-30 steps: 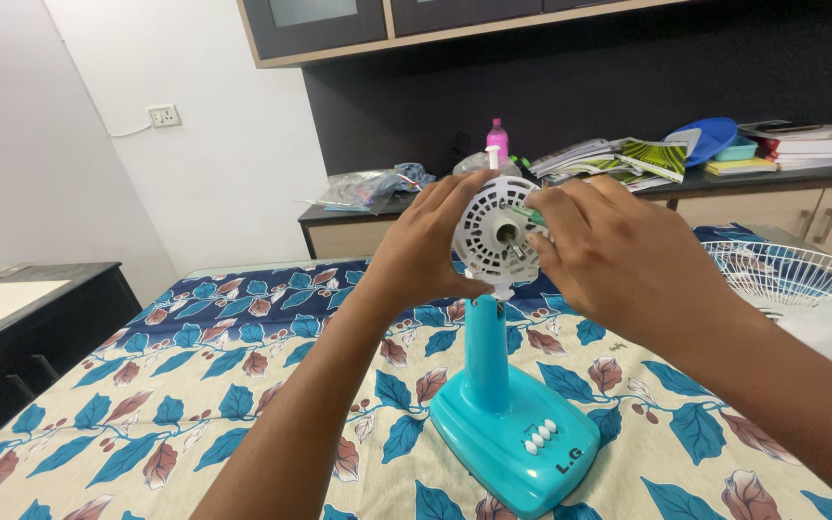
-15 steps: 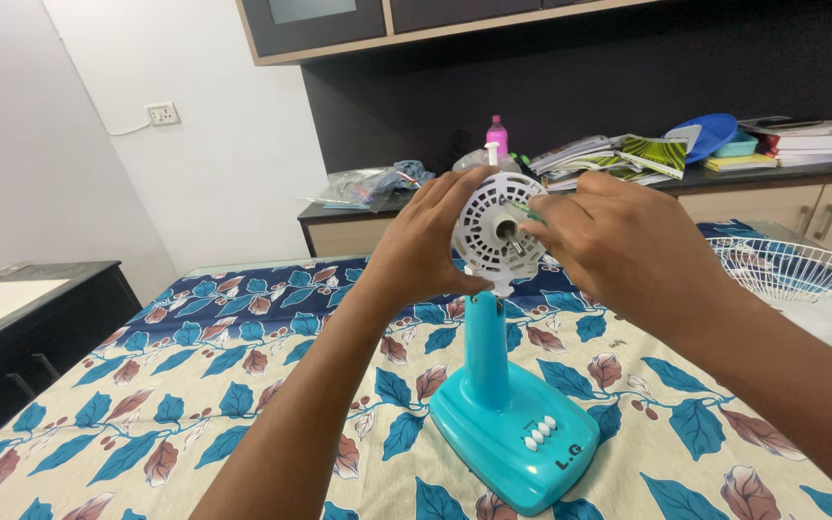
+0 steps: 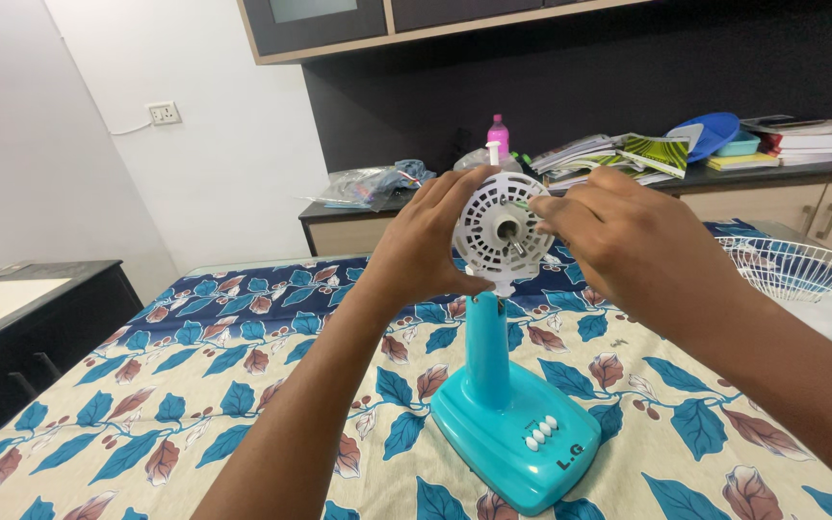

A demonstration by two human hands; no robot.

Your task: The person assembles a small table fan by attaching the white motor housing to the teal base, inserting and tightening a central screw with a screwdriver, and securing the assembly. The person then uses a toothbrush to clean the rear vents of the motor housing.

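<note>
A table fan without blades stands on the bed: a turquoise base with white buttons, a turquoise stem and a round white slotted motor housing with a metal shaft at its middle. My left hand grips the housing's left edge. My right hand pinches at the housing's right side, near the shaft. Earlier frames show a small green item in those fingers; now I cannot make out what they hold.
The bed has a leaf-patterned sheet. A white wire fan guard lies at the right. Behind, a dark counter carries books, a pink bottle, plastic bags and a blue lid. A low dark cabinet stands at the left.
My right hand has shifted slightly right and up along the housing, and the small green item between its fingers is hidden now. The left hand keeps its grip.
</note>
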